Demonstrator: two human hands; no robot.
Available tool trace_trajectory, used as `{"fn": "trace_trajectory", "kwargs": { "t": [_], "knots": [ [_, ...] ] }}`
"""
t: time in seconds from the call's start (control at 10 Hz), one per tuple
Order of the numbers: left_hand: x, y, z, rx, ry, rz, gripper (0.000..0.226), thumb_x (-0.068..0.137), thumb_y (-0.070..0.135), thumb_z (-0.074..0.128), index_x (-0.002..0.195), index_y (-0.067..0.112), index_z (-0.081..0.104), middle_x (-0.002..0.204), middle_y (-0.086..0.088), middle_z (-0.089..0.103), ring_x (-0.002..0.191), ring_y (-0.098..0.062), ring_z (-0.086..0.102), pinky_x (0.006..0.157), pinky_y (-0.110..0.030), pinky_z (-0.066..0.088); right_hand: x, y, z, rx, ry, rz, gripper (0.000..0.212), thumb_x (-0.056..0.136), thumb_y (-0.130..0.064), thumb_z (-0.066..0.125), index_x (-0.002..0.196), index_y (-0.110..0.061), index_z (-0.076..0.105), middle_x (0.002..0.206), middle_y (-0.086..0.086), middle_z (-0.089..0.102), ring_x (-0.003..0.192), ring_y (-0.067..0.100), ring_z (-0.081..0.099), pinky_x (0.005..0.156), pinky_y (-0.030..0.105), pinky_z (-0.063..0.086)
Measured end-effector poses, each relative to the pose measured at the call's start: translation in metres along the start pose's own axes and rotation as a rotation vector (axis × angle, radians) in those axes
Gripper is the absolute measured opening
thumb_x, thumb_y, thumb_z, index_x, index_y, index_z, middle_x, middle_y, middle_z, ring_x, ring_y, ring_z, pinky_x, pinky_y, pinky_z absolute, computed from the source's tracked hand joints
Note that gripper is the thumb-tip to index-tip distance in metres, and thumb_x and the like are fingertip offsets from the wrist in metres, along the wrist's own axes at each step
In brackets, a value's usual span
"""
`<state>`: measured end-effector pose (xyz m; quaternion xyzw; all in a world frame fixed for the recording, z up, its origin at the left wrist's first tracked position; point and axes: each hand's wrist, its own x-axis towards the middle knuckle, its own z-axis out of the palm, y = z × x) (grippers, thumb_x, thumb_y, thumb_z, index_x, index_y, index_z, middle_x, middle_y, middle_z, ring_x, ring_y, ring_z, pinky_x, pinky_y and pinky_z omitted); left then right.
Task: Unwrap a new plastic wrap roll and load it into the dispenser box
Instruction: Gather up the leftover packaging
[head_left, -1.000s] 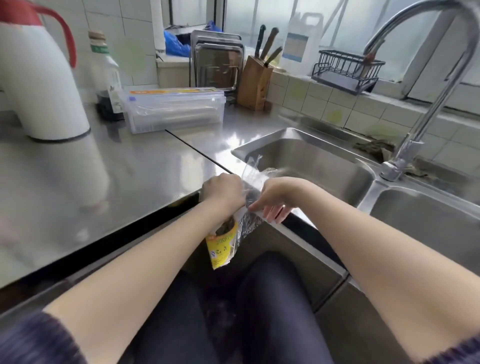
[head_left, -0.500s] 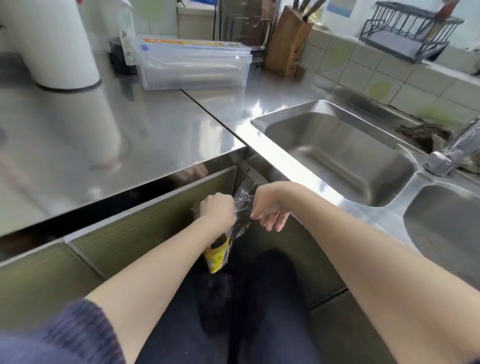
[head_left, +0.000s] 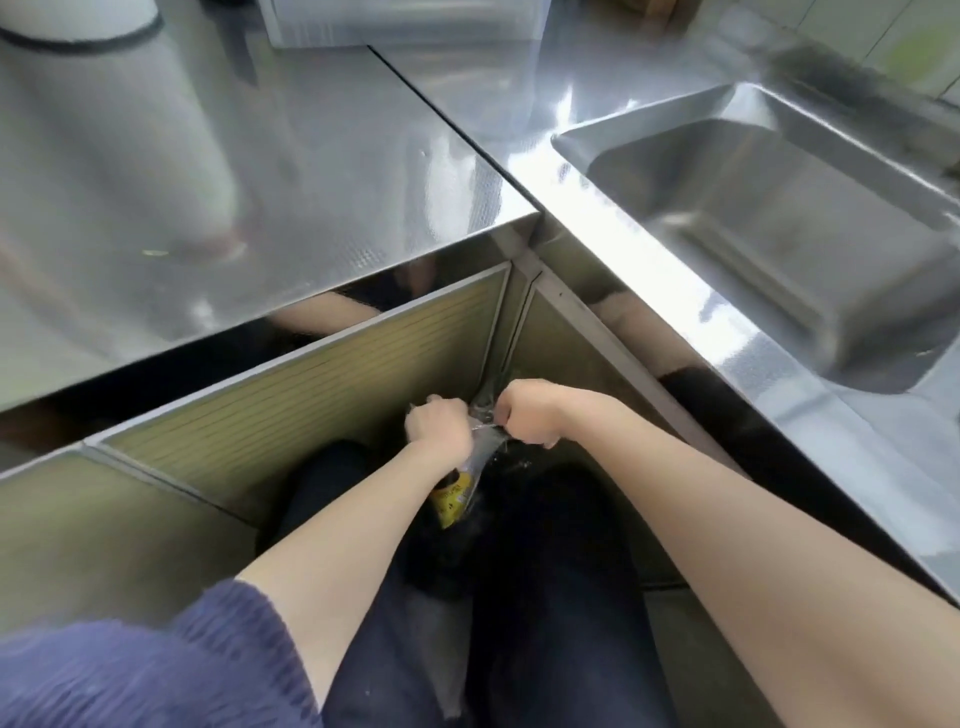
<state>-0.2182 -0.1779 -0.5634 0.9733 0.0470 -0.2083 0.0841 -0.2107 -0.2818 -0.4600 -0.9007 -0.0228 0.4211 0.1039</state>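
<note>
The new plastic wrap roll (head_left: 456, 500), with a yellow label at its lower end, hangs upright in its clear wrapper below the counter edge, in front of my legs. My left hand (head_left: 439, 425) grips the roll's upper part. My right hand (head_left: 530, 413) pinches the crinkled clear wrapper (head_left: 485, 415) at the top, right beside the left hand. The clear dispenser box (head_left: 405, 23) stands at the far edge of the counter, mostly cut off and blurred.
The steel counter (head_left: 291, 171) spreads above the hands, a white jug (head_left: 78, 21) at its far left. A steel sink (head_left: 769, 228) lies to the right. Cabinet doors (head_left: 311, 415) stand behind the hands.
Both hands and the roll have dropped from counter height to below the counter edge, in front of the cabinet. My view has tilted down, and the box has slid to the top edge.
</note>
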Motion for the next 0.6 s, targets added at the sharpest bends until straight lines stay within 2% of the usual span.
{"fn": "trace_trajectory", "kwargs": {
  "t": [0.1, 0.2, 0.3, 0.5, 0.6],
  "knots": [
    [0.013, -0.007, 0.016, -0.086, -0.018, -0.017, 0.024, 0.089, 0.029, 0.057, 0.111, 0.019, 0.063, 0.097, -0.003, 0.063, 0.086, -0.021, 0.06, 0.068, -0.032, 0.048, 0.013, 0.004, 0.002, -0.017, -0.007, -0.03, 0.037, 0.09, -0.002, 0.043, 0.125, 0.001, 0.056, 0.121, 0.023, 0.058, 0.102, 0.037, 0.061, 0.08, 0.04, 0.056],
    [0.02, -0.01, 0.029, -0.177, -0.031, -0.056, 0.022, 0.087, 0.029, 0.06, 0.105, 0.018, 0.065, 0.086, -0.002, 0.061, 0.077, -0.02, 0.058, 0.063, -0.031, 0.049, 0.024, 0.005, 0.007, -0.018, -0.041, -0.036, 0.035, 0.092, -0.004, 0.043, 0.124, 0.001, 0.056, 0.12, 0.023, 0.059, 0.104, 0.036, 0.061, 0.084, 0.042, 0.055],
    [0.028, -0.015, 0.041, -0.199, -0.093, -0.088, 0.024, 0.086, 0.028, 0.06, 0.107, 0.016, 0.065, 0.098, -0.006, 0.067, 0.09, -0.025, 0.064, 0.071, -0.034, 0.054, 0.037, 0.005, 0.01, -0.016, -0.069, -0.028, 0.034, 0.093, -0.005, 0.042, 0.124, 0.0, 0.056, 0.12, 0.024, 0.06, 0.104, 0.036, 0.061, 0.084, 0.042, 0.055],
    [0.037, -0.021, 0.053, -0.137, -0.241, -0.077, 0.034, 0.09, 0.016, 0.054, 0.123, 0.01, 0.058, 0.121, -0.013, 0.062, 0.111, -0.031, 0.06, 0.092, -0.038, 0.052, 0.051, 0.007, 0.012, -0.021, -0.105, 0.019, 0.038, 0.092, -0.002, 0.037, 0.125, 0.003, 0.055, 0.121, 0.026, 0.06, 0.108, 0.039, 0.062, 0.089, 0.048, 0.054],
    [0.037, -0.021, 0.054, -0.112, -0.334, -0.051, 0.039, 0.088, 0.007, 0.051, 0.127, 0.007, 0.053, 0.124, -0.014, 0.059, 0.111, -0.031, 0.06, 0.092, -0.038, 0.052, 0.05, 0.008, 0.009, -0.005, -0.074, 0.035, 0.038, 0.092, -0.004, 0.036, 0.125, 0.003, 0.055, 0.121, 0.026, 0.059, 0.109, 0.039, 0.061, 0.09, 0.048, 0.054]
  ]
}}
